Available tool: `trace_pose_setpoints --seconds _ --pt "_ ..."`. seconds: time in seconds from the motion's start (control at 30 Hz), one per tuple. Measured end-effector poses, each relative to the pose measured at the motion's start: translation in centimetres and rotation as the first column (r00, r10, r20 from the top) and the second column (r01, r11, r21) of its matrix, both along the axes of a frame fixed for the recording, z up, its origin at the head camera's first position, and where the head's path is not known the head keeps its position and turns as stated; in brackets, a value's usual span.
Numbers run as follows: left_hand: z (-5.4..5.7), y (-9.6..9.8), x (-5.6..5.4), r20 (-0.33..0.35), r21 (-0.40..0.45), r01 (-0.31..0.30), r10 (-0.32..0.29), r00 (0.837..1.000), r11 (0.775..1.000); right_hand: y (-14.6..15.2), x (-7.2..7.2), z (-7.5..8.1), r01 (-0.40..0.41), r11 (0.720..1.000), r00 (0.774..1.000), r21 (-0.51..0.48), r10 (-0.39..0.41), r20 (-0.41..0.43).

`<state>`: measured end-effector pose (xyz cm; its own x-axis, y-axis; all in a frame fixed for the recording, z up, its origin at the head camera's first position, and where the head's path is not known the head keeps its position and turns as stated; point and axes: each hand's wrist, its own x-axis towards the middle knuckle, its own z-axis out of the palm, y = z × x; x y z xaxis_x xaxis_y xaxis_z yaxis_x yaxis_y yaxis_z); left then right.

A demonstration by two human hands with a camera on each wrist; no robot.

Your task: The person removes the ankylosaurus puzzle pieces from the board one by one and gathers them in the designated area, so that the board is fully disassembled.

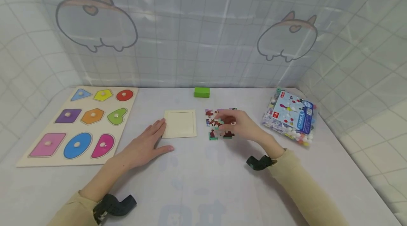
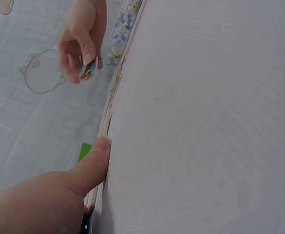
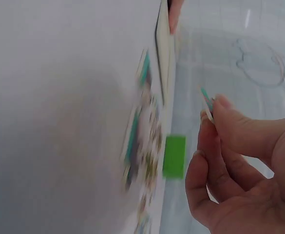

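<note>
My right hand pinches a jigsaw piece between thumb and fingers, raised above the table. In the left wrist view that jigsaw piece shows green and brown on its face. Beneath the hand lie several loose jigsaw pieces with brown, green and purple print, partly hidden by it. My left hand lies on the table with its fingers straight, fingertips at the left edge of a pale square puzzle tray. The tray's inside shows bare, with a raised rim around it.
A green block stands at the back, near the curtain. On the left lies a wooden shape board with several knobbed coloured shapes. To the right, a clear bag of beads with a blue label rests on the table.
</note>
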<state>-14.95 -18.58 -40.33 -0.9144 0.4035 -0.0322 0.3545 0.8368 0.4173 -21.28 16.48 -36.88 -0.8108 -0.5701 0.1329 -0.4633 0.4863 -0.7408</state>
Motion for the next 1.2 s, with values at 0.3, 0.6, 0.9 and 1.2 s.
trace_pose_setpoints --seconds 0.3,0.6,0.9,1.2 --pt "0.0 -0.1 0.1 -0.001 -0.005 -0.004 0.004 1.0 1.0 4.2 0.4 -0.8 0.077 0.997 0.995 0.022 -0.078 0.058" --pt "-0.2 0.0 0.0 -0.004 -0.007 -0.002 0.002 1.0 1.0 5.8 0.6 -1.3 0.128 0.99 0.99 0.055 -0.131 0.055" --pt "0.0 0.1 0.0 -0.011 -0.007 -0.005 0.005 1.0 1.0 6.3 0.5 -1.4 0.125 0.987 0.991 0.098 -0.13 0.043" --pt "0.0 0.2 0.1 -0.013 -0.003 -0.004 0.004 1.0 1.0 6.3 0.4 -2.3 0.107 0.988 0.994 0.115 -0.108 0.0"
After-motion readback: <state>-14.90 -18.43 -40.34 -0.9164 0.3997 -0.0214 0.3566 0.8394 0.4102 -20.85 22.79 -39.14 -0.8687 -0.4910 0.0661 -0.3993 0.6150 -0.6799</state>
